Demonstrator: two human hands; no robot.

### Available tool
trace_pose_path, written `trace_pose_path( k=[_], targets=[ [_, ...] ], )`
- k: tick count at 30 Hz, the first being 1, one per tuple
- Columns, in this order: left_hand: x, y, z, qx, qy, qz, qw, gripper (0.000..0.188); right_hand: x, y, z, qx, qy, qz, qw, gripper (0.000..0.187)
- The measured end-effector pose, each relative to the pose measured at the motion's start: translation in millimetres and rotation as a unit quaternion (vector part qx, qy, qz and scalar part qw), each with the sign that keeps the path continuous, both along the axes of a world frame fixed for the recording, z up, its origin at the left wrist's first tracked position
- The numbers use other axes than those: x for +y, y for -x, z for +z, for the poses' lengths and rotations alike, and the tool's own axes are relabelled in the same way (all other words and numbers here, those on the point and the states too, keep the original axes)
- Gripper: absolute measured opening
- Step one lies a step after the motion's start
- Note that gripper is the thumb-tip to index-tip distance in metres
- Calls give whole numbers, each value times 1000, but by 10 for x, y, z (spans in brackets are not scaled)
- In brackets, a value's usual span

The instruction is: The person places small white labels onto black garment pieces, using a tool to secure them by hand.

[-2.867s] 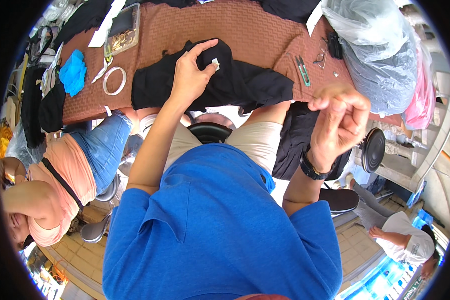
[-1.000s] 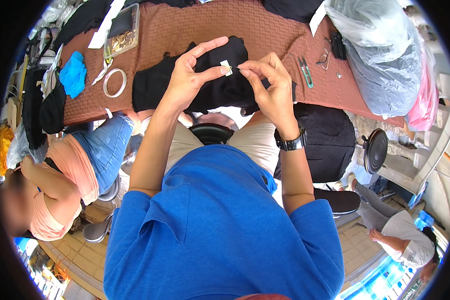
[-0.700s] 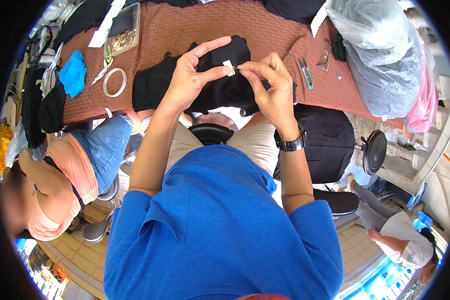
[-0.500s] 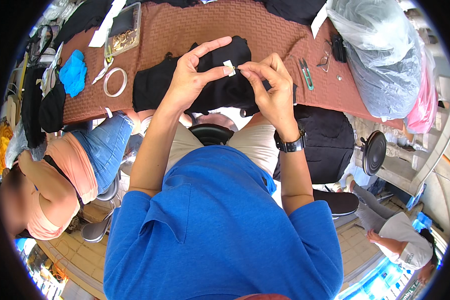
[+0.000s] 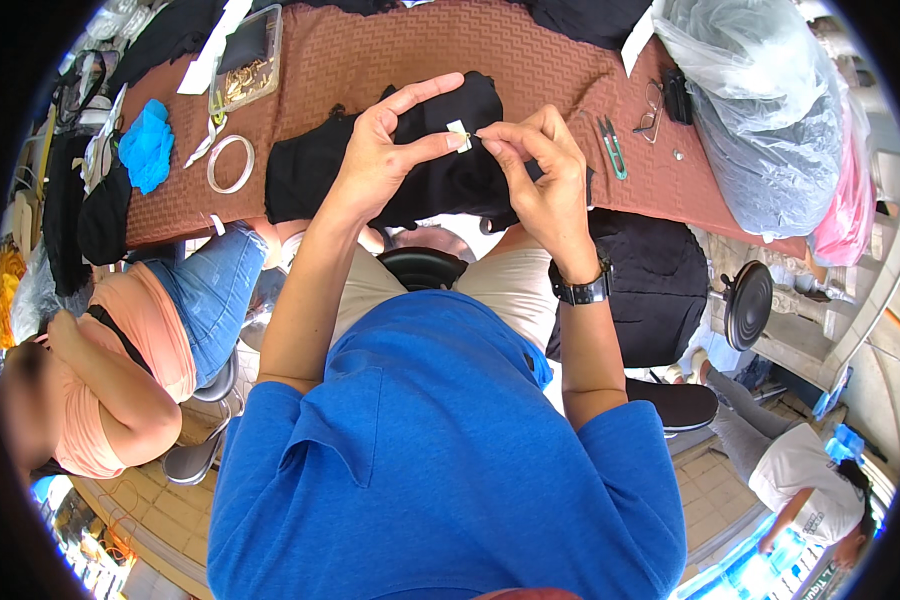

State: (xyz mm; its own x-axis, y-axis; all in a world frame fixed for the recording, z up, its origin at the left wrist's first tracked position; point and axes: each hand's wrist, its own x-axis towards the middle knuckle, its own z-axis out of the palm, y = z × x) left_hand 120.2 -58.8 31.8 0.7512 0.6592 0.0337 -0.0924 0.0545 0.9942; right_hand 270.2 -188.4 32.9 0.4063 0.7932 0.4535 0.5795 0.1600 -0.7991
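Observation:
Above the table edge, my left hand (image 5: 388, 150) holds a small white tag (image 5: 458, 131) at the tip of its thumb, its index finger stretched out to the upper right. My right hand (image 5: 542, 165), with a dark watch at the wrist, pinches thumb and forefinger together at the tag's right edge. Something tiny and gold-coloured shows there, too small to name. Beneath both hands a black garment (image 5: 310, 175) lies bunched on the brown tablecloth (image 5: 370, 45) and hangs over its near edge.
Right of my hands lie thread snips (image 5: 613, 150), eyeglasses (image 5: 651, 112) and large plastic bags (image 5: 770, 130). On the left are a clear box (image 5: 248, 92) of small gold pieces, a clear ring (image 5: 230, 165) and blue cloth (image 5: 146, 147). A person (image 5: 120, 385) sits at the left; another stands lower right.
My hands and the tag stay practically still. The person at left has shifted an arm and leaned; the person at lower right has lowered an arm.

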Motion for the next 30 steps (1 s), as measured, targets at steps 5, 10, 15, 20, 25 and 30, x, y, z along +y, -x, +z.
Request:
trace_pose_path(
  k=[5, 10, 15, 20, 25, 30],
  targets=[
    [-6, 4, 10, 6, -14, 4, 1000, 59, -5, -5, -4, -15, 6, 2, 1000, 17],
    [-12, 2, -1, 4, -3, 3, 1000, 59, -6, -11, -4, -20, -2, 5, 1000, 17],
    [-21, 0, 4, 1, 2, 4, 1000, 59, -6, -18, -18, -19, -3, 7, 1000, 17],
    [-18, 0, -6, 2, -4, 1, 1000, 59, -8, -34, -27, -22, -6, 11, 1000, 16],
    [-23, -2, -5, -2, 1, 0, 1000, 59, -3, -28, -30, -7, 5, 8, 1000, 15],
    [-27, -4, 1, 0, 2, -5, 1000, 59, -7, -32, -28, -3, 7, 9, 1000, 13]
  ],
)
